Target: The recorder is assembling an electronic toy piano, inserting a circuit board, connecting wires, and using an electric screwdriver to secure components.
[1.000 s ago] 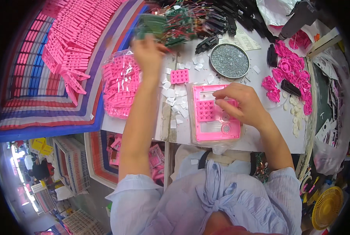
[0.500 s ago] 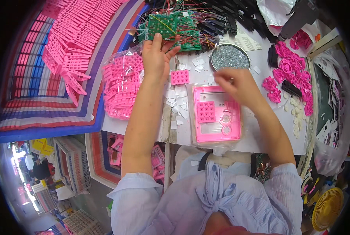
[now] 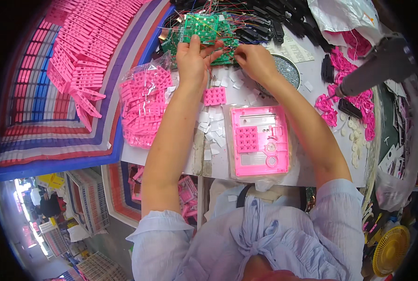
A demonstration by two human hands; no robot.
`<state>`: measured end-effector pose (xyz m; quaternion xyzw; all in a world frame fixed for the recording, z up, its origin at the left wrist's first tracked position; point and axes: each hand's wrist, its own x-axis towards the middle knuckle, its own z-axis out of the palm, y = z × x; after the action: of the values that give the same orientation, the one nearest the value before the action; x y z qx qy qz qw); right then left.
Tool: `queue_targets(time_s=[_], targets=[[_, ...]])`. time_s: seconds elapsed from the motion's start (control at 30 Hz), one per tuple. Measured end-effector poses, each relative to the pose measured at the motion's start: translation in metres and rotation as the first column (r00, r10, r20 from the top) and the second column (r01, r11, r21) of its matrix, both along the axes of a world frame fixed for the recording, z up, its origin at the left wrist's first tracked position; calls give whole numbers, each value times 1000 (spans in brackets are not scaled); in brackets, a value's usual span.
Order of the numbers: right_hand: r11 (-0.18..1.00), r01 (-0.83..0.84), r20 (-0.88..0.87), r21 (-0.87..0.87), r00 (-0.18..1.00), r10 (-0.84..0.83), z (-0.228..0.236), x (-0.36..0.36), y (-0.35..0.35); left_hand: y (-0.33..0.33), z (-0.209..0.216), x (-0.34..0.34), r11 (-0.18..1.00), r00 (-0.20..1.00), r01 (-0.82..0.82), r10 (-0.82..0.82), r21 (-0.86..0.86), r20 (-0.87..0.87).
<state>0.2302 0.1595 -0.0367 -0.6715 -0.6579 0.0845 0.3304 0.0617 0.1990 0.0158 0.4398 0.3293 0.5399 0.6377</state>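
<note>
Head view, clock taken from the pink casing (image 3: pixel 278 127) as centre: it lies open on a clear bag on the white tabletop (image 3: pixel 307 161), a pink keypad (image 3: pixel 247 139) seated in its left half.

From where I stand, left hand (image 3: pixel 193 63) is at eleven o'clock, thumb over the near edge of a green circuit board (image 3: pixel 202 25), pinching it; the other visible fingers fan loosely to the right. More boards and thin coloured wires pile up around it. Right hand (image 3: pixel 256 62) is at twelve, fingers bent, tips nearly together beside the wires; can't tell if one is caught.

Round tin of small metal bits (image 3: pixel 289 74) at about one, partly behind the right wrist. Black parts (image 3: pixel 284 21) heaped beyond, just past twelve. Loose pink block (image 3: pixel 214 96) between ten and eleven, scattered white squares (image 3: pixel 211 125) just beside it. Clear bag of pink pieces (image 3: pixel 146 107) between nine and ten; further out, blue-rimmed crate (image 3: pixel 54 165) with stacked pink strips (image 3: pixel 89 44).

Dark power tool (image 3: pixel 375 65) hangs at two, bit pointing down-left. Pink coils (image 3: pixel 369 110) between two and three, pale discs (image 3: pixel 355 143) at three.
</note>
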Motion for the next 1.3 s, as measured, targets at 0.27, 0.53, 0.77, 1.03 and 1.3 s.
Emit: queue_targets(time_s=[0.27, 0.53, 0.77, 1.03, 1.3], targets=[[993, -111, -60, 43, 992, 114, -3, 7, -1, 20, -11, 14, 1000, 1000, 3, -3, -8, -14], [990, -80, -431, -118, 902, 22, 7, -6, -14, 23, -17, 22, 1000, 1000, 20, -20, -14, -9], [989, -120, -561, -86, 826, 51, 1, 6, -10, 33, -14, 9, 994, 992, -64, 53, -90, -117], [1000, 4, -392, -23, 920, -12, 1, 29, -10, 37, -24, 5, 976, 987, -40, 6, -212, -162], [998, -51, -315, 30, 947, 58, 9, 33, -10, 31, -16, 15, 981, 985, 7, -40, -194, -168]])
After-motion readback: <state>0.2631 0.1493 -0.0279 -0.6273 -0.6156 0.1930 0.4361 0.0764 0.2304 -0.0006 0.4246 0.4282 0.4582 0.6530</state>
